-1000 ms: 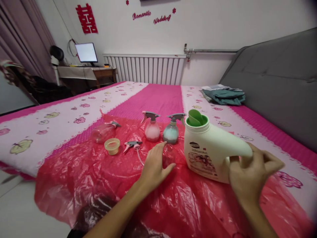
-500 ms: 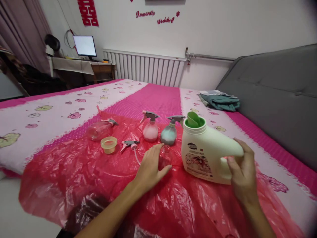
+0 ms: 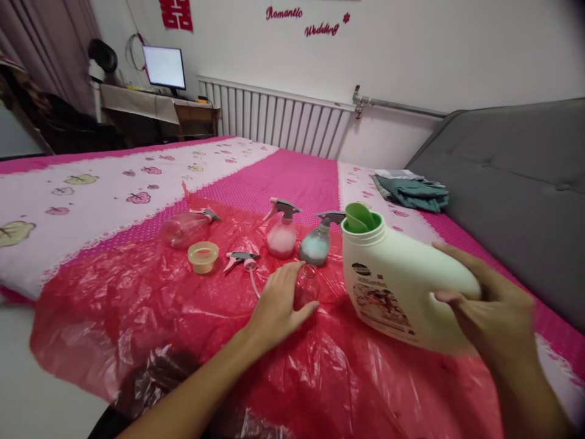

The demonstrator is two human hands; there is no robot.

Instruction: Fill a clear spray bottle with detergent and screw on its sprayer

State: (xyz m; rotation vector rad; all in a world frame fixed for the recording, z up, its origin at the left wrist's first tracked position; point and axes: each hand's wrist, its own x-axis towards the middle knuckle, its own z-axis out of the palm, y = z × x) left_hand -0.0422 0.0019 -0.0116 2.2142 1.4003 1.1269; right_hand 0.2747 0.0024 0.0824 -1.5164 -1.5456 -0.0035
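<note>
My right hand [image 3: 489,299] is closed round the handle of a pale green detergent jug [image 3: 388,286], whose uncapped mouth shows a green spout. The jug leans a little to the left. My left hand [image 3: 281,296] is wrapped round a small clear bottle [image 3: 308,285] with an open neck, standing just left of the jug. Left of that hand lies a loose spray trigger [image 3: 242,259] with its tube. Behind stand a spray bottle with pinkish-white contents [image 3: 281,238] and one with pale blue contents [image 3: 315,246].
Red plastic sheeting [image 3: 150,317] covers the near part of the bed. A yellowish cap [image 3: 203,257] and a pink spray bottle [image 3: 183,230] lying on its side are at the left. Folded clothes [image 3: 411,189] lie near the grey headboard [image 3: 512,164].
My right hand has moved right and nearer with the jug, which has gone from upright to tilted slightly left. My left hand stays on the clear bottle. The camera view has shifted a little.
</note>
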